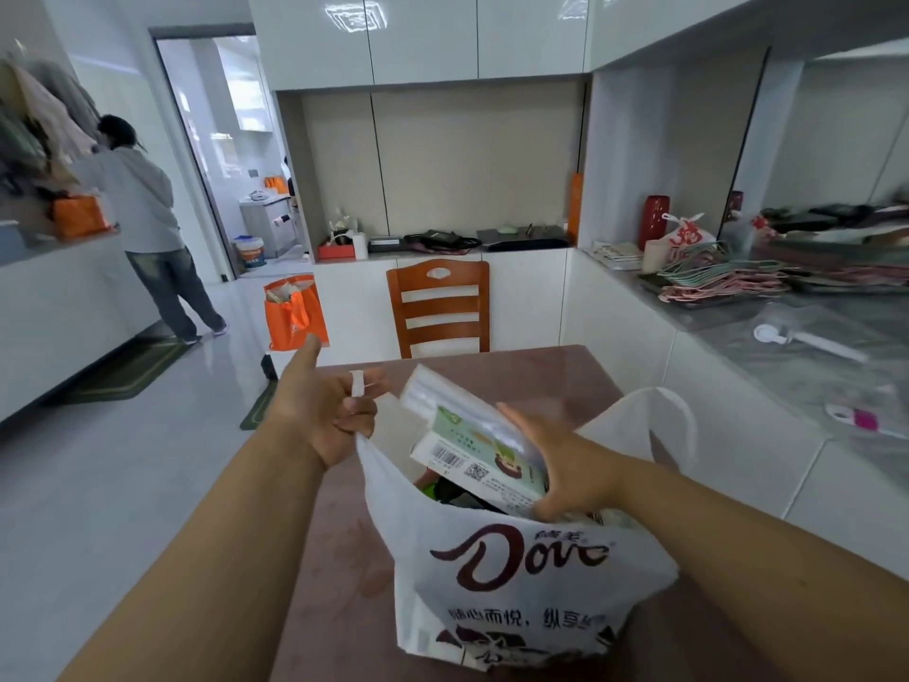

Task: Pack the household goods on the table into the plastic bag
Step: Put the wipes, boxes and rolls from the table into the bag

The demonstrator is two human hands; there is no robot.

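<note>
A white plastic bag [516, 583] with brown "Dove" print stands on the reddish-brown table [556, 371]. My left hand [319, 411] grips the bag's left handle and holds the mouth apart. My right hand [560, 465] clasps a white and green wrapped pack [467, 435], which sticks tilted out of the bag's mouth, lower end inside. Dark and green items lie deeper inside, mostly hidden. The bag's right handle [659, 420] stands free behind my right wrist.
A wooden chair [438, 307] stands at the table's far end. An orange bag [295, 312] sits on the floor to the left. A counter [787, 327] on the right carries hangers and small tools. A person [147, 219] stands at the far left.
</note>
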